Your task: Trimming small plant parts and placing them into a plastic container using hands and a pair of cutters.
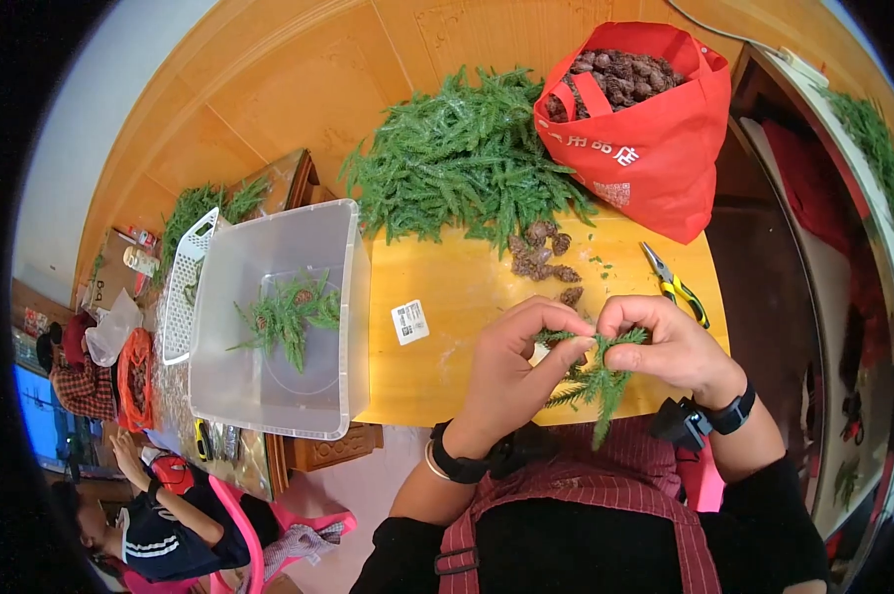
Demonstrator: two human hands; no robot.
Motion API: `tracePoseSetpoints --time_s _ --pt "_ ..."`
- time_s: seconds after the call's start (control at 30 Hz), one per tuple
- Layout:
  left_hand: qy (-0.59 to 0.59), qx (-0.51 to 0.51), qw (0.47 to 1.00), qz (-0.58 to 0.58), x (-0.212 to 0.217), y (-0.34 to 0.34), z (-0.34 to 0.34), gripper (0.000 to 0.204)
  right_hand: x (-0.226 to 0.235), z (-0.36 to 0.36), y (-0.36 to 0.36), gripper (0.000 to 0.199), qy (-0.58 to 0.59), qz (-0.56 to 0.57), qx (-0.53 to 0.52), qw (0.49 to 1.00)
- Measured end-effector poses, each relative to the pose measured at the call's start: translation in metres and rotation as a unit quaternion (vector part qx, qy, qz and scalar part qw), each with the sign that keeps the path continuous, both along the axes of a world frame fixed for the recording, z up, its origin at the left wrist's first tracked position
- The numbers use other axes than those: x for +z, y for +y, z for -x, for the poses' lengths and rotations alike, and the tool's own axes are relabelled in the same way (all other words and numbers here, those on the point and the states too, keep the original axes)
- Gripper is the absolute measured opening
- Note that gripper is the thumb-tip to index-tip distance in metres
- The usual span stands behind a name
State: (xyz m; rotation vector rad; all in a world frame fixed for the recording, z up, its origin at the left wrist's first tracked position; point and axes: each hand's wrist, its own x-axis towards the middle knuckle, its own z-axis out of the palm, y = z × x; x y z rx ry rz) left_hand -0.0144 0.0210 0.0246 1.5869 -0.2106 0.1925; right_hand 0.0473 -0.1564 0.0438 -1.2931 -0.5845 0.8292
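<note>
Close in front of me, both hands hold a green artificial pine sprig [605, 386] above the near edge of the yellow table. My left hand [521, 361] is closed, thumb and forefinger pinching at the top of the sprig. My right hand [670, 342] is closed too, its fingertips meeting the left ones and its thumb on the needles. What lies right between the fingertips is hidden. Just beyond, several brown pine cones [538, 252] lie loose on the wood. Yellow-and-black pliers [677, 287] rest to the right of my right hand.
Green sprigs heap [457, 158] at the back, beside a red bag [655, 158] full of pine cones. A clear plastic bin [269, 396] at left holds finished-looking sprigs [289, 317]. A white label [409, 323] lies on the table. Another person [170, 525] sits at lower left.
</note>
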Motion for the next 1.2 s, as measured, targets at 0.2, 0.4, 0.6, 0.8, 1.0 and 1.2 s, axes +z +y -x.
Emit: tracePoseSetpoints --time_s 0.2,0.4,0.6,0.8,1.0,1.2 --pt "0.005 -0.033 0.999 0.034 -0.004 0.002 -0.002 0.011 0.004 0.001 0.004 0.016 -0.16 0.057 -0.043 0.985" --pt "0.044 -0.02 0.997 0.058 -0.011 0.005 -0.004 0.008 0.003 0.004 0.012 0.018 -0.281 0.091 -0.121 0.948" --pt "0.017 -0.019 1.0 -0.006 -0.003 0.014 -0.007 0.008 0.004 0.003 0.015 0.018 -0.391 0.104 -0.145 0.903" --pt "0.087 -0.018 0.995 0.033 0.002 0.015 -0.006 0.008 0.005 0.005 0.02 0.022 -0.628 0.152 -0.197 0.738" --pt "0.037 0.037 0.994 -0.099 0.0 0.017 -0.004 0.008 -0.002 0.001 0.023 0.025 -0.722 0.143 -0.217 0.642" --pt "0.155 0.017 0.987 0.036 0.0 0.013 -0.002 0.01 -0.012 -0.008 0.03 0.024 -0.757 0.115 -0.238 0.597"
